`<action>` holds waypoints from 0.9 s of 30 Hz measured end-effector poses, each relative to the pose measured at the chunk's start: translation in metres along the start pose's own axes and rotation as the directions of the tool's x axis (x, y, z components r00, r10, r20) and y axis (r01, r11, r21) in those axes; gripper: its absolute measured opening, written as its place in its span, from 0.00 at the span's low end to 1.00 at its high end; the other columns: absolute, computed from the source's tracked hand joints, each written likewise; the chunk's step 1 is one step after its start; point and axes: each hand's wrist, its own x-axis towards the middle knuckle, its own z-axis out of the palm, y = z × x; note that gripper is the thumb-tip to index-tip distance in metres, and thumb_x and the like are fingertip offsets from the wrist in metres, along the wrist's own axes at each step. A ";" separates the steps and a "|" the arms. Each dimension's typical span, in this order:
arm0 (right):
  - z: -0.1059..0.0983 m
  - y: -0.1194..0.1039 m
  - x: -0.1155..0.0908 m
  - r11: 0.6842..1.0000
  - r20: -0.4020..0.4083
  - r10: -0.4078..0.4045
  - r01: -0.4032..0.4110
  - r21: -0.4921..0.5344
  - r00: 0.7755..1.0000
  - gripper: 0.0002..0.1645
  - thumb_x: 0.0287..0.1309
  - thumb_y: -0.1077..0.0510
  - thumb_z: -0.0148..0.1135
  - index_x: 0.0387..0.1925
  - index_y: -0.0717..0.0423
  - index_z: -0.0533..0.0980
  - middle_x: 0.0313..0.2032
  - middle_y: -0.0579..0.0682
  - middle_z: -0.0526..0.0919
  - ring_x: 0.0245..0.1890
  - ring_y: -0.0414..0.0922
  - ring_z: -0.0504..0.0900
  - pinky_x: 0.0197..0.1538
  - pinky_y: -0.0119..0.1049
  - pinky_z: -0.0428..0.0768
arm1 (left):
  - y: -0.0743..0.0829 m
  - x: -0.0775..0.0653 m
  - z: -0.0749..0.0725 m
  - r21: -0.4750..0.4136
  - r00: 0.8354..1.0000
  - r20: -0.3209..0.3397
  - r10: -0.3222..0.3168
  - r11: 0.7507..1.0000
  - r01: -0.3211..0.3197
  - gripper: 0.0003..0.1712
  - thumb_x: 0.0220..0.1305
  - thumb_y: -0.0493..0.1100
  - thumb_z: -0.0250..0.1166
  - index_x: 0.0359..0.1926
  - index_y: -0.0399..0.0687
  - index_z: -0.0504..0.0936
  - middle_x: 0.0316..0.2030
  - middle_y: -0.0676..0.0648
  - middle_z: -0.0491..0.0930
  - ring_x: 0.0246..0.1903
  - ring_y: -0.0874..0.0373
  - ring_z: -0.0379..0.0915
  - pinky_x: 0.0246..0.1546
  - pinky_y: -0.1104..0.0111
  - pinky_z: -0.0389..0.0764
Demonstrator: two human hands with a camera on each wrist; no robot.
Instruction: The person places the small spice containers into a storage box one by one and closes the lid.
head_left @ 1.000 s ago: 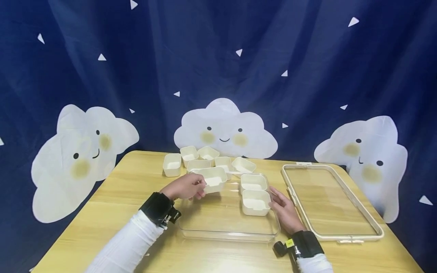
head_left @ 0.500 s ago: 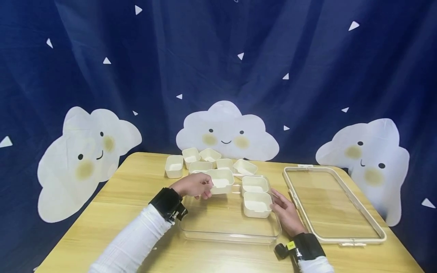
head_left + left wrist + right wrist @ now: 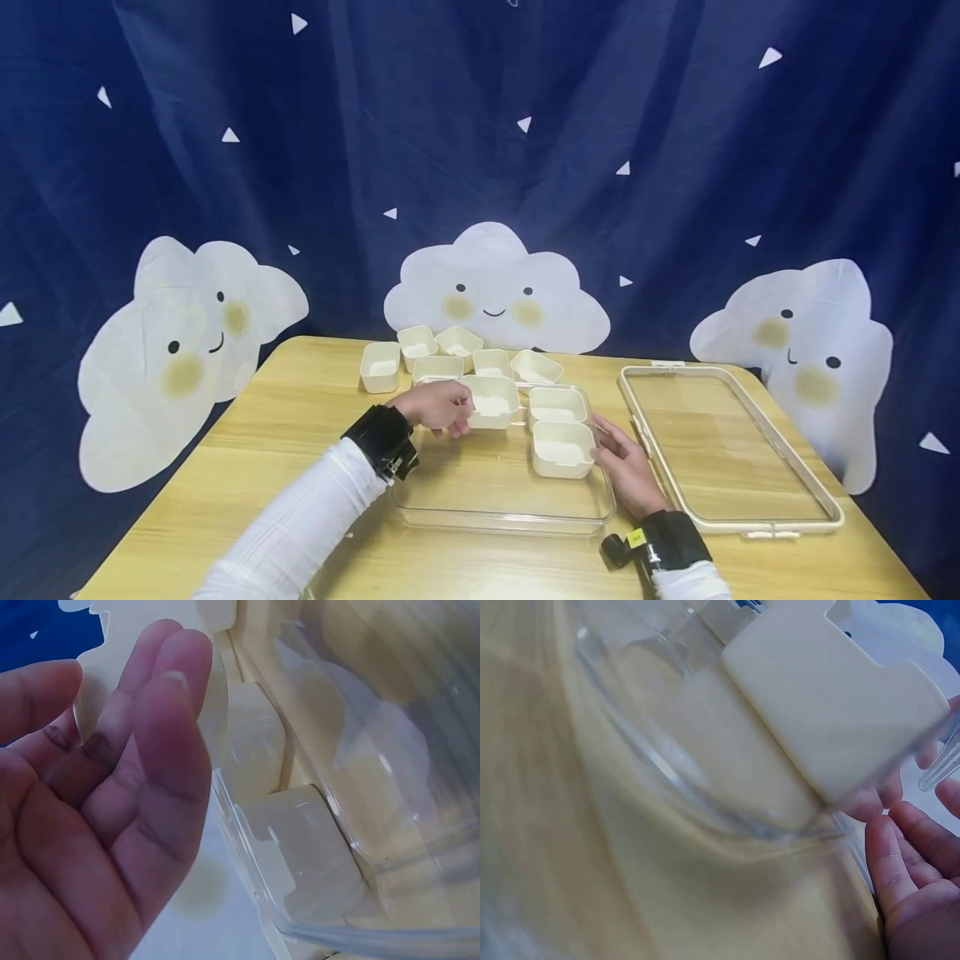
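My left hand (image 3: 435, 406) pinches the left side of a small cream box (image 3: 493, 406) between thumb and fingers. The box is upright over the back of a large clear container (image 3: 502, 521), left of two similar cream boxes. Of those, the front box (image 3: 564, 448) and the back box (image 3: 558, 405) sit one behind the other along the container's right side. Fingers relaxed, my right hand (image 3: 630, 471) rests at the container's right wall. In the right wrist view, the right hand (image 3: 922, 900) shows fingertips at the clear wall, beside a cream box (image 3: 832, 690).
Behind the container stand several more cream boxes (image 3: 380, 367), one of them tilted (image 3: 536, 367). To the right lies a clear lid with a cream frame (image 3: 761, 527) on the wooden table (image 3: 225, 467). A dark blue curtain (image 3: 480, 125) hangs behind the table.
My left hand has moved right and slightly down with the cream box, bringing it closer to the two boxes in the container. The right hand has stayed at the wall.
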 end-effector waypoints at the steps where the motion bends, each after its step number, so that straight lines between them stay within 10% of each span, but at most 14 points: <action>1: 0.000 0.000 0.000 1.000 0.001 -0.005 0.005 -0.005 1.000 0.34 0.62 0.68 0.53 0.70 0.64 0.59 0.64 0.69 0.66 0.63 0.54 0.68 0.55 0.25 0.71 | 0.000 0.001 0.000 -0.001 1.000 0.002 -0.001 1.000 0.001 0.08 0.68 0.31 0.52 0.31 0.39 0.74 0.28 0.45 0.82 0.28 0.53 0.81 0.23 0.64 0.77; 27: 0.001 -0.002 0.001 0.999 0.005 0.007 -0.007 0.046 1.000 0.34 0.62 0.71 0.51 0.70 0.64 0.59 0.64 0.69 0.65 0.63 0.57 0.66 0.54 0.25 0.71 | -0.001 0.026 0.012 0.026 0.997 0.048 -0.057 0.998 0.055 0.06 0.69 0.32 0.53 0.35 0.36 0.75 0.31 0.41 0.83 0.32 0.49 0.82 0.25 0.66 0.81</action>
